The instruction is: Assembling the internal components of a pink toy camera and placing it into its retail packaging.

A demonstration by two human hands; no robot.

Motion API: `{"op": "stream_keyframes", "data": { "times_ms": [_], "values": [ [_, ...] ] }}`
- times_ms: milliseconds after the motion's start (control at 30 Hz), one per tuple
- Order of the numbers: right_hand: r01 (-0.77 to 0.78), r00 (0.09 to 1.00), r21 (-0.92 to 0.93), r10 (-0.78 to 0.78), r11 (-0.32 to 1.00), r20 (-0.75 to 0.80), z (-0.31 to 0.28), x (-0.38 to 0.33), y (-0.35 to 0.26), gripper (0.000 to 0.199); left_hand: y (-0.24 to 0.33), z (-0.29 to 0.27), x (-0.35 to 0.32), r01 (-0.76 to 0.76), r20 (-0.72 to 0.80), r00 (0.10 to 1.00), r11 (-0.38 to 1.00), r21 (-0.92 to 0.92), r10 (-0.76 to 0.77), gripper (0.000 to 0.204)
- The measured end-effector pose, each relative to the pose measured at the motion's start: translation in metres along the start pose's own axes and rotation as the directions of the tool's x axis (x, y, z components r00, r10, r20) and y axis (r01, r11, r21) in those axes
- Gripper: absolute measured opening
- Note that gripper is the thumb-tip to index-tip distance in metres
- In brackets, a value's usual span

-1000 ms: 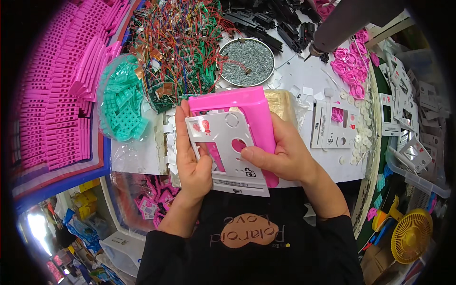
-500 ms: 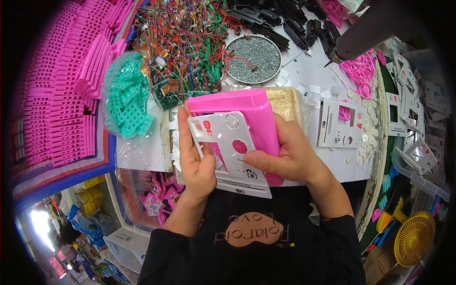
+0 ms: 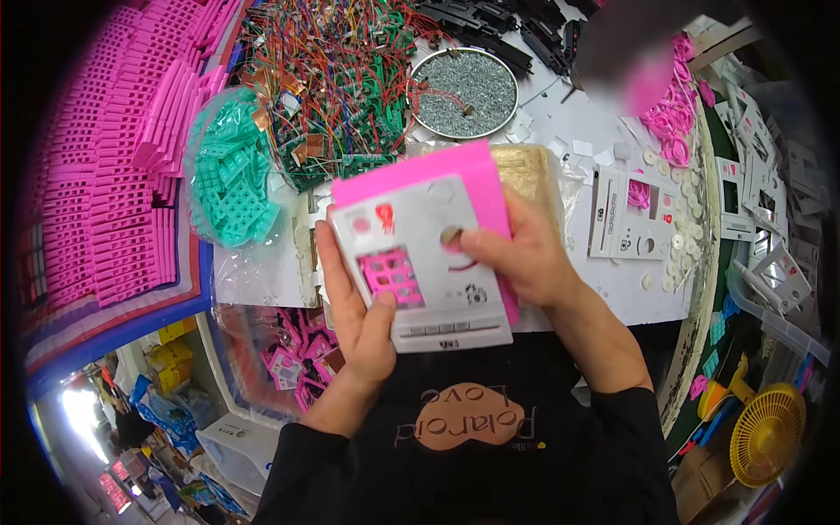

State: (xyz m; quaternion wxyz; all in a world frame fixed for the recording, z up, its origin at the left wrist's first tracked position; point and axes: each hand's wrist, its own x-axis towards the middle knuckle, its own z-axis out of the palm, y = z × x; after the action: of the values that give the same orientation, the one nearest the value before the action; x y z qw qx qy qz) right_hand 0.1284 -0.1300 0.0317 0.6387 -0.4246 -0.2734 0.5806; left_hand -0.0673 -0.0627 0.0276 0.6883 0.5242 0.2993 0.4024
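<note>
In front of my chest, both hands are closed round a white printed faceplate point(image 3: 416, 210) and a pink plastic casing point(image 3: 420, 166) behind it. My left hand point(image 3: 363, 332) grips the left edge, its thumb on the plate's front by the rectangular window. Pink lattice shows through that window. My right hand point(image 3: 529, 254) grasps the casing's right side, with the thumb pressed by the plate's round hole. The casing sticks out past the plate at the top and right. Most of my fingers behind it are hidden.
Pink parts point(image 3: 114, 175) are stacked at left, beside a bag of turquoise button pads point(image 3: 236, 192). Wired circuit boards point(image 3: 332, 87) and a tray of screws point(image 3: 464, 92) lie behind. Another faceplate point(image 3: 630, 219) rests at right. Something dark and blurred point(image 3: 682, 44) hangs at upper right.
The faceplate has tilted up to face me and lies closer over the casing, its window showing more of the pink lattice. The dark tool at upper right has blurred, with a pink patch.
</note>
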Motion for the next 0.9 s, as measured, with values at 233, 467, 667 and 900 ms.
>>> {"op": "stream_keyframes", "data": {
  "times_ms": [233, 467, 667, 900],
  "values": [
    [0.027, 0.999, 0.136, -0.025, 0.99, -0.02, 0.016, 0.018, 0.018, 0.035, -0.001, -0.009, 0.012, 0.176, -0.054, 0.983, 0.984, 0.033, -0.174, 0.069],
    [-0.167, 0.986, 0.424, 0.14, 0.89, 0.094, 0.018, 0.013, 0.003, 0.04, 0.0, -0.024, 0.027, 0.169, -0.038, 0.985, 0.985, 0.025, -0.168, 0.073],
    [0.022, 0.989, -0.016, -0.019, 1.0, 0.15, 0.014, 0.001, 0.004, 0.057, 0.002, -0.023, 0.026, 0.13, -0.06, 0.99, 0.988, 0.087, -0.125, 0.073],
    [0.107, 0.992, 0.147, -0.115, 0.983, 0.046, 0.016, -0.001, 0.028, 0.062, 0.005, -0.009, 0.019, 0.074, -0.085, 0.994, 0.993, 0.09, -0.067, 0.068]
  ]
}}
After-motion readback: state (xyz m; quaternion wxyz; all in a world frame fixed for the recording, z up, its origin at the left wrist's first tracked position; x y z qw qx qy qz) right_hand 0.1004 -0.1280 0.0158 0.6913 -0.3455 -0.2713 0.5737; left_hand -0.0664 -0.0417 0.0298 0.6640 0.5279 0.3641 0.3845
